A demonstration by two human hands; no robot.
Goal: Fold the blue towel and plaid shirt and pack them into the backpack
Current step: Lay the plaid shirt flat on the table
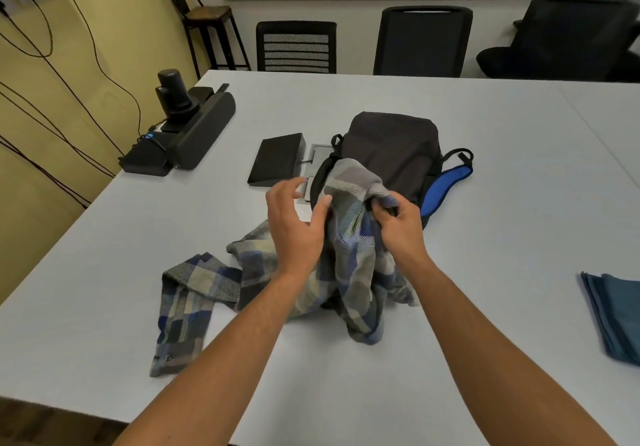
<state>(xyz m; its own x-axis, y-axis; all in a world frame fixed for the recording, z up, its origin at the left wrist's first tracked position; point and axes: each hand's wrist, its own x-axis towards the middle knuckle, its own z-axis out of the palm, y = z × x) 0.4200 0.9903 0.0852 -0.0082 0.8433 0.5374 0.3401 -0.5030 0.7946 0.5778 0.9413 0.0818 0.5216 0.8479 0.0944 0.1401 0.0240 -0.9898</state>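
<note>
The plaid shirt [349, 265] is bunched and lifted in the middle of the white table [104, 272], one sleeve trailing flat to the left. My right hand [398, 223] grips a fold of the shirt near its top. My left hand [294, 223] is beside it with fingers loosely spread, the thumb touching the cloth. The dark backpack [391, 147] lies just behind the shirt, a blue-lined strap at its right. The blue towel [613, 317] lies folded at the table's right edge.
A flat black box [277, 159] lies left of the backpack beside a grey table hatch. A black speaker bar with a camera [194, 123] sits at the far left corner with cables. Several chairs [422, 40] stand behind the table.
</note>
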